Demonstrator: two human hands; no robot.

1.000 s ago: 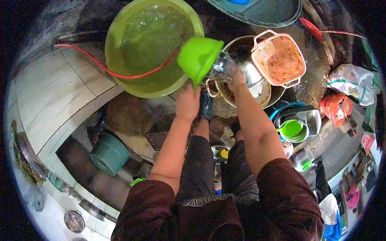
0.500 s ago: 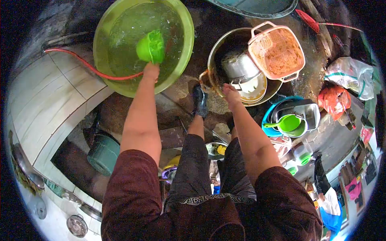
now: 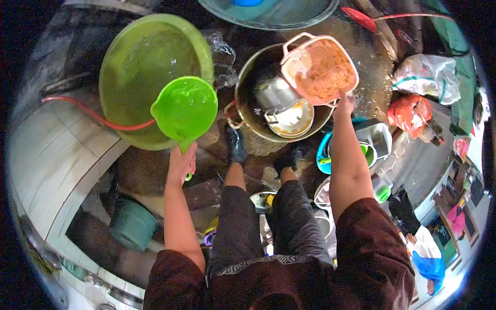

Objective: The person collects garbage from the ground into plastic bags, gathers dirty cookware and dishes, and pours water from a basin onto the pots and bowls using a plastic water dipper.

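Observation:
My left hand (image 3: 182,164) is closed round the handle of a bright green dipper (image 3: 187,106), which is raised over the near right edge of a large green tub of water (image 3: 116,67). Water splashes just right of the tub's rim. My right hand (image 3: 344,105) grips the near handle of a square pink basket (image 3: 323,70) with orange-brown residue inside. Beneath the basket is a big metal pot (image 3: 245,95) that holds a silver pot (image 3: 276,94) and a white dish (image 3: 292,121).
Blue and grey basins (image 3: 375,137) lie right of my right forearm, with plastic bags (image 3: 426,77) beyond. A large basin (image 3: 284,23) is at the top. A dark green bucket (image 3: 133,223) stands lower left. Another person (image 3: 428,258) is at the lower right.
The dipper has come up out of the tub toward me, and water now splashes beside the rim. My right hand has moved from the big pot's rim to the pink basket's handle.

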